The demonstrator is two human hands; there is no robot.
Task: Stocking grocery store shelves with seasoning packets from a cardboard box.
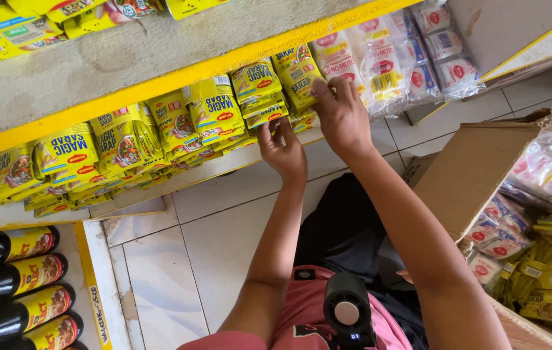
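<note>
L hand (pixel 282 150), R hand (pixel 341 116), fingertips hidden in sachets (pixel 276 91)

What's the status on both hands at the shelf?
Left hand and right hand both on yellow sachets. White packets right beside. Nothing blocking.

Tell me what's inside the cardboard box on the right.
The cardboard box holds yellow sachets and clear-wrapped red-and-white packets. Anything underneath them is hidden.
</note>
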